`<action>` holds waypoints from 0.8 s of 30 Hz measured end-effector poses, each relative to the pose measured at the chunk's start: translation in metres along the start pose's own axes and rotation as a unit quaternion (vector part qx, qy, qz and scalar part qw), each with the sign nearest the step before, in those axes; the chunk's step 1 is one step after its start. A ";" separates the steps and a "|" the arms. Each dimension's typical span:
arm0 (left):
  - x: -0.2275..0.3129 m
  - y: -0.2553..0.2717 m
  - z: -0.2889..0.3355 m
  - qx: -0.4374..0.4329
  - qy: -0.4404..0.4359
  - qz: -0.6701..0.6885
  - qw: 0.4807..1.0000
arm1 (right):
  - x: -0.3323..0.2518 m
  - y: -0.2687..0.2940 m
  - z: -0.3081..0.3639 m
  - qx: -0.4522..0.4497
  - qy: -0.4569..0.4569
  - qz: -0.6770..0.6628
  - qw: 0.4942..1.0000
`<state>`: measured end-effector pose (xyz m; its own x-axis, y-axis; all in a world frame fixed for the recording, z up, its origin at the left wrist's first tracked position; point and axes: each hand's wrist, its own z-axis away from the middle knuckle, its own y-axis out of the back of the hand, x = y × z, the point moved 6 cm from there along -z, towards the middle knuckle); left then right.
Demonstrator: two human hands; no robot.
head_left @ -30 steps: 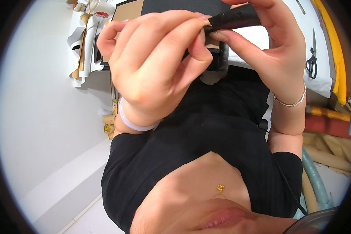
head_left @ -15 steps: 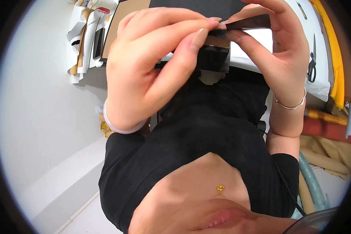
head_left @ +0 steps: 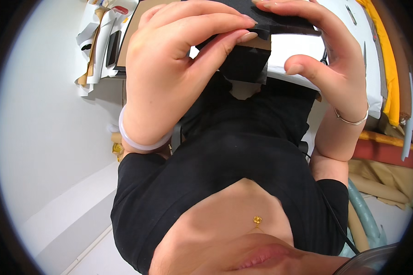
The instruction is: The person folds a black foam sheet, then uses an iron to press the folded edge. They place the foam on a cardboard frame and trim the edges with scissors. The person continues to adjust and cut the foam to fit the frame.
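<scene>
My left hand (head_left: 170, 68) pinches the end of a thin black strip (head_left: 289, 27), paper or thin sheet, between thumb and fingers. The pinch sits at the top edge of a black box-like piece (head_left: 245, 64) with a brown upper face. This piece stands at the near table edge, partly behind my left hand. The strip stretches right, toward my right hand (head_left: 337, 68). That hand is open, with its fingers laid over the strip's far side and the thumb held well apart below it. Whether the right fingertips touch the strip I cannot tell.
White paper (head_left: 298, 48) covers the table under my hands. A slim pointed metal tool (head_left: 351, 14) lies at the far right, by a yellow roll (head_left: 385, 68). At the left are a dark flat phone-like object (head_left: 113, 48), paper scraps and a brown board (head_left: 127, 39). Rolled material (head_left: 376, 183) lies lower right.
My right hand has let go of its pinch on the strip and opened, its thumb swinging down and away. The strip's right end has dropped slightly. My left hand keeps its pinch.
</scene>
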<state>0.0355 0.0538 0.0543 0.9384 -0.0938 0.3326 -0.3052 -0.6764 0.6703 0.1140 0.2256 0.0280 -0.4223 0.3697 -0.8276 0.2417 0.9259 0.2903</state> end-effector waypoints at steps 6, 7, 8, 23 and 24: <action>0.005 -0.002 -0.003 0.001 0.094 0.046 0.995 | 0.003 0.007 0.006 0.019 0.037 0.066 0.997; 0.003 -0.001 -0.006 -0.014 0.103 0.054 0.993 | 0.002 0.007 0.006 0.029 0.048 0.064 0.996; -0.003 -0.003 -0.007 -0.016 0.137 0.092 0.986 | 0.013 0.004 0.008 0.055 0.059 0.015 0.997; -0.011 0.000 -0.020 -0.066 0.180 0.140 0.971 | 0.005 0.000 0.004 0.085 0.100 0.035 0.991; -0.010 0.000 -0.021 -0.068 0.168 0.129 0.975 | 0.005 0.000 0.005 0.092 0.110 0.042 0.989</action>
<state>0.0226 0.0704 0.0651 0.7285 0.0112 0.6850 -0.5648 -0.5561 0.6097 0.1161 0.2267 0.0214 -0.5694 0.4716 -0.6733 0.4297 0.8690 0.2452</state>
